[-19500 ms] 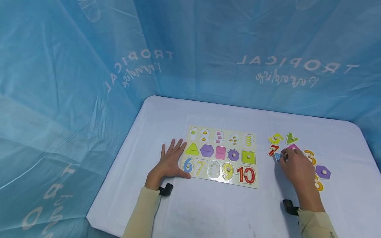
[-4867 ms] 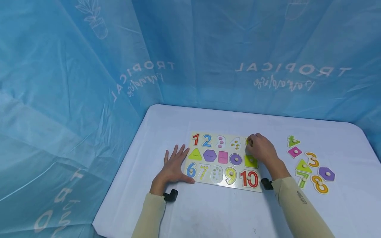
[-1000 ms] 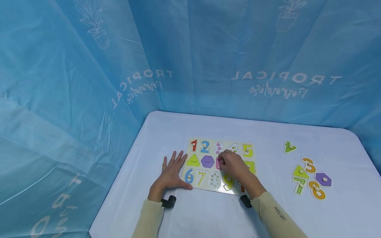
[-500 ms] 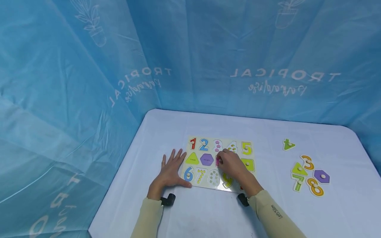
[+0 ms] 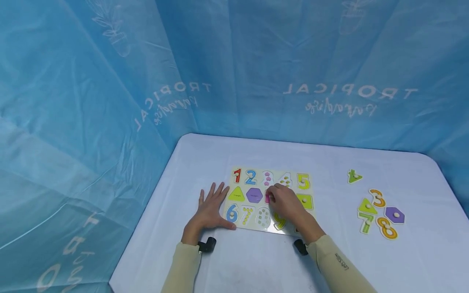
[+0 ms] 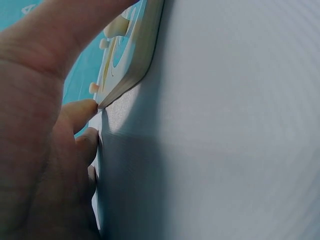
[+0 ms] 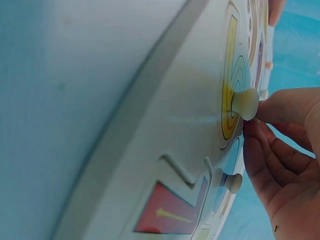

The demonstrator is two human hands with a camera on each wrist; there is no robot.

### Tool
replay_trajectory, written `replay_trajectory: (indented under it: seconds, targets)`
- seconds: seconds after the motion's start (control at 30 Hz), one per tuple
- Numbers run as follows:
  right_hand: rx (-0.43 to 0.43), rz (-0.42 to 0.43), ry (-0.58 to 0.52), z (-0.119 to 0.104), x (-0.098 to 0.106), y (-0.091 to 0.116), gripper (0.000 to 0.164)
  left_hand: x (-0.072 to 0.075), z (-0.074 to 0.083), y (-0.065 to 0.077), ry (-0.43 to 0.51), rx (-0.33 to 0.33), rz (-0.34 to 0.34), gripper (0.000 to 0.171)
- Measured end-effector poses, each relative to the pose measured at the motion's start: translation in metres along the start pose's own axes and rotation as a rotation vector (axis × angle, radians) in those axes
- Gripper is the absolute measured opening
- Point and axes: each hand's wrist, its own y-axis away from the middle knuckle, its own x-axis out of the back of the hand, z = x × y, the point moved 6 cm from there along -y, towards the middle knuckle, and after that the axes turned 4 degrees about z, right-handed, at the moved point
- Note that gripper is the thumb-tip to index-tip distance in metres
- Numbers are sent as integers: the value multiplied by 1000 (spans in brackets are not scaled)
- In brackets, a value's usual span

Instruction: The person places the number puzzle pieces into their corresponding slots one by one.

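Observation:
A pale puzzle board [image 5: 250, 228] lies on the white table. My left hand [image 5: 207, 211] rests spread at its left edge, fingertips and thumb right at the rim; the left wrist view shows the thumb [image 6: 75, 35] reaching over the board's corner. My right hand [image 5: 287, 203] pinches a pink square puzzle piece [image 5: 268, 197] at the pink recess in the middle row, and the fingers hide its knob. From the right wrist, thumb and fingertips meet just behind the knob [image 7: 245, 104] of the yellow 9. The 1 [image 5: 237, 176], 2 [image 5: 250, 177] and 5 [image 5: 303, 181] sit in the top row.
Loose knobbed pieces lie right of the board: a green 4 [image 5: 353, 176], an orange 3 [image 5: 377, 198], a green triangle [image 5: 367, 206], a green 7 [image 5: 366, 222], an orange 8 [image 5: 386, 228] and a purple hexagon [image 5: 395, 215]. Blue curtains [image 5: 329, 61] hang behind and at left.
The 1, 2 and 5 went from the loose pile into the board. The pink piece left its place by the green 4 and came to the pink recess. Over the last second, both hands barely move.

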Motion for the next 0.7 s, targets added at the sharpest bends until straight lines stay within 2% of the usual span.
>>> replay_trajectory:
  seconds: [0.2,0.33,0.53,0.7]
  targets:
    - [30,28,6,4,4,3,15,1,2,-1,-1,1,0,134]
    - [41,59,42,9,18,9,19,0,1,1,4,4,-1,135]
    - [-8,97,89,31,43,15,27,1,-1,1,1,10,-2,135]
    - [-90,97,116,59,56,24,29,1,0,0,3,-12,-10,133]
